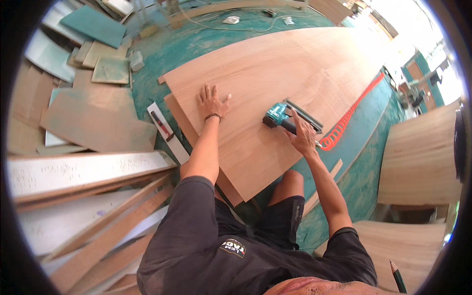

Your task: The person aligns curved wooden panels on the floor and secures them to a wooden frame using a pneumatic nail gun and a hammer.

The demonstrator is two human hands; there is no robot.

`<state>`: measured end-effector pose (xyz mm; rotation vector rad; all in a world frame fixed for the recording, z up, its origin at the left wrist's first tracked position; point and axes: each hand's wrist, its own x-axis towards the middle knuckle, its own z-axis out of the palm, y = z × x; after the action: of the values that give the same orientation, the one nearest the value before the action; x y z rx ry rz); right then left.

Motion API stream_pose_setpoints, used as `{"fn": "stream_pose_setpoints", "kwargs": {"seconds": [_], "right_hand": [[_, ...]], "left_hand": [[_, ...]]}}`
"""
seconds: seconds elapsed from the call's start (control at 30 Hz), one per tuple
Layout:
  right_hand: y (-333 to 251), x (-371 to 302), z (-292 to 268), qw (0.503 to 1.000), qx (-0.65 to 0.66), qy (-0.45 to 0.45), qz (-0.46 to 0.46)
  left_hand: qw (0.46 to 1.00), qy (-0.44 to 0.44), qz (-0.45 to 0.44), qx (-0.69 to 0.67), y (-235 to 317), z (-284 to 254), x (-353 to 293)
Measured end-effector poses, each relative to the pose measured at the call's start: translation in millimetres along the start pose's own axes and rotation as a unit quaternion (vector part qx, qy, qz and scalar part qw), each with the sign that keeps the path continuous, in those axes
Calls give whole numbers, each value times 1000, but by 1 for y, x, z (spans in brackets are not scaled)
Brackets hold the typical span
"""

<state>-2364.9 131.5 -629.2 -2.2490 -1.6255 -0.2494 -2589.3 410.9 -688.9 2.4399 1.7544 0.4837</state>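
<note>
A large plywood sheet (260, 73) stretches away from me, on top of another wooden panel (228, 189) whose edge shows at the left and near sides. My left hand (212, 102) lies flat on the top sheet near its left edge, fingers spread, holding nothing. Over the sheet's right part, my right hand (303, 135) is around the dark handle of a teal and black air nail gun (279, 114). Part of the grip is hidden by the hand. A coiled orange air hose (339, 129) runs from the tool's handle end toward the far right.
Offcut boards (98, 118) and stacked planks (88, 182) crowd the left. A red and black tool (161, 125) rests on a narrow white strip (177, 149). Curved wooden panels (418, 157) stand right, a wooden strip (324, 184) lies nearby, and a pencil (397, 276) shows lower right.
</note>
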Motion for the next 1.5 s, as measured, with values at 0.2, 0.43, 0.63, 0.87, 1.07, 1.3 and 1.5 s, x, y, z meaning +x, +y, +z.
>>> {"fn": "stream_pose_setpoints", "kwargs": {"seconds": [0.2, 0.43, 0.63, 0.87, 1.07, 1.3, 1.5], "right_hand": [[-10, -5, 31, 996, -61, 66, 20], [-32, -16, 53, 975, -120, 159, 103], [-30, -15, 54, 967, -150, 166, 124], [-45, -12, 64, 971, -128, 179, 93], [-37, -16, 59, 972, -169, 145, 81], [-31, -17, 63, 974, -162, 153, 52], [-35, -11, 58, 975, -190, 98, 57]], "left_hand": [[1000, 12, 7, 17, 3, 2, 4], [999, 9, 19, 29, 3, -1, 6], [1000, -9, 18, -11, 9, -8, 7], [998, 61, 23, -11, -18, 15, 6], [998, 48, 19, -24, -4, 5, 0], [998, 49, 30, -29, -7, 8, -4], [997, 29, 72, 25, -16, -3, -28]]}}
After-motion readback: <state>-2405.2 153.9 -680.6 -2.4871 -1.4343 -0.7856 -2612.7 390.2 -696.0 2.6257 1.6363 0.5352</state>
